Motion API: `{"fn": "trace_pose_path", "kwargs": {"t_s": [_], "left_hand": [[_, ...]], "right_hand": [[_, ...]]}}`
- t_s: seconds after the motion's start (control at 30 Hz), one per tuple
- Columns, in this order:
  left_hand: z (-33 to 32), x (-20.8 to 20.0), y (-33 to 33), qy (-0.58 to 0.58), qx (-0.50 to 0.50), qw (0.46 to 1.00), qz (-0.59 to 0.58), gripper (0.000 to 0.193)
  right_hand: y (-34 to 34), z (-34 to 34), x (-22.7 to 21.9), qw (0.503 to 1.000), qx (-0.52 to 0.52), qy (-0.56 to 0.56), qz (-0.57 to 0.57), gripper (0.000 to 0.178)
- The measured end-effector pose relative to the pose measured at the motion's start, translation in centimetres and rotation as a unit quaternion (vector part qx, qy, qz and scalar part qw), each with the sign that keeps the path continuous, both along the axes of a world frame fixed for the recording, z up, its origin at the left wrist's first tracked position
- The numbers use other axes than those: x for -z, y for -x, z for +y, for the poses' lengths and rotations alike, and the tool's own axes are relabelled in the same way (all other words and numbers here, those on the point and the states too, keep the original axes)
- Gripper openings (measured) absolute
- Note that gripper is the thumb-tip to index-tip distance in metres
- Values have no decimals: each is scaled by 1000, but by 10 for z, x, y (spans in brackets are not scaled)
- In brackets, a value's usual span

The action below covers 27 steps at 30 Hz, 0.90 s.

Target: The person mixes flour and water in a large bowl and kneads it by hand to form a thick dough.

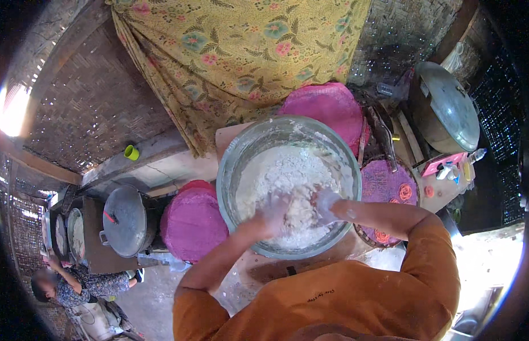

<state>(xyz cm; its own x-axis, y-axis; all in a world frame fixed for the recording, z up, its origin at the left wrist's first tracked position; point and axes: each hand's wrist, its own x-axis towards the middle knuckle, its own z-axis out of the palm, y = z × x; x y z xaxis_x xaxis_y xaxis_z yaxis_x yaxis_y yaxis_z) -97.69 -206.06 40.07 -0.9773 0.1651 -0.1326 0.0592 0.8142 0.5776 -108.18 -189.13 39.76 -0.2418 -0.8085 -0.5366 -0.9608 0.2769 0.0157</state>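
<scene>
A large grey round basin [229, 187] stands in front of me, holding white flour [293, 165] with a clumpy, dough-like mass [301, 211] at its near middle. Both my hands are inside the basin and coated white. My left hand [274, 215] is at the left side of the clumpy mass, smeared by motion, so its fingers cannot be made out. On the mass's right side is my right hand [327, 206], its fingers partly sunk in the flour and blurred. White powder also clings to the basin's inner wall.
Pink-covered round trays [194, 223] flank the basin; another pink tray [388, 184] lies right. A large lidded pot [446, 108] stands far right, a lidded pot [125, 220] left. A yellow floral cloth [242, 62] hangs behind. Another person [85, 287] is at lower left.
</scene>
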Motion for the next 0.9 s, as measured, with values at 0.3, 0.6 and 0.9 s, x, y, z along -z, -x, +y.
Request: {"fn": "trace_pose_path", "kwargs": {"t_s": [0.3, 0.6, 0.9], "left_hand": [[10, 46, 67, 218, -32, 970, -104, 99], [-41, 168, 115, 193, -200, 961, 1, 57], [-41, 92, 49, 28, -120, 992, -22, 43]], "right_hand": [[82, -49, 185, 959, 260, 118, 9, 30], [140, -96, 199, 937, 224, 268, -36, 23], [64, -32, 126, 657, 521, 212, -502, 14]]}}
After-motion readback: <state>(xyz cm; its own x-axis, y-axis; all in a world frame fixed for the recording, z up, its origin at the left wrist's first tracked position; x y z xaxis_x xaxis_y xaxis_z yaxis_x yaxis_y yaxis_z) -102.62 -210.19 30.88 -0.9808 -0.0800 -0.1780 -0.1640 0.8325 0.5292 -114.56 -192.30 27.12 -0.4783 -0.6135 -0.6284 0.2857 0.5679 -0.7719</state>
